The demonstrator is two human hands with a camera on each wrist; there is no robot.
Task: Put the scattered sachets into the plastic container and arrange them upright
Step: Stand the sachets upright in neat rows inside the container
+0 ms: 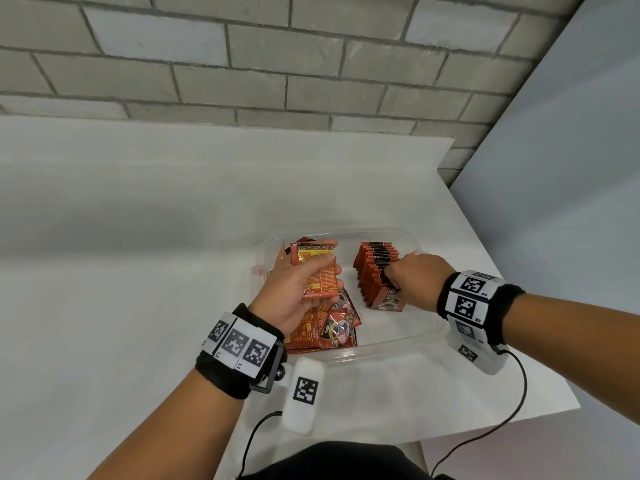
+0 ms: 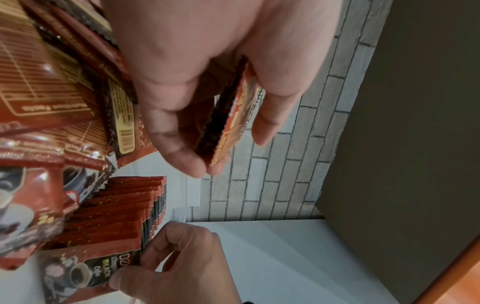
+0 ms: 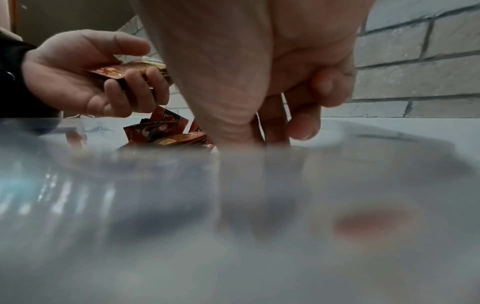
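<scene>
Two hands work inside the plastic container (image 1: 420, 336) near the table's (image 1: 138, 271) right edge.
Left hand (image 1: 294, 292) grasps several sachets (image 1: 317, 271); right hand (image 1: 414, 280) pinches the upright row (image 1: 375, 271) by the container's middle.

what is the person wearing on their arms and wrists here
Both forearms are bare, no sleeves. Each wrist carries a black fabric wristband wrapped with white panels printed with black square tag markers. A white camera housing with its own marker hangs below the left wrist on a black bracket, and a similar white housing below the right. A thin black cable trails from each unit.
</scene>
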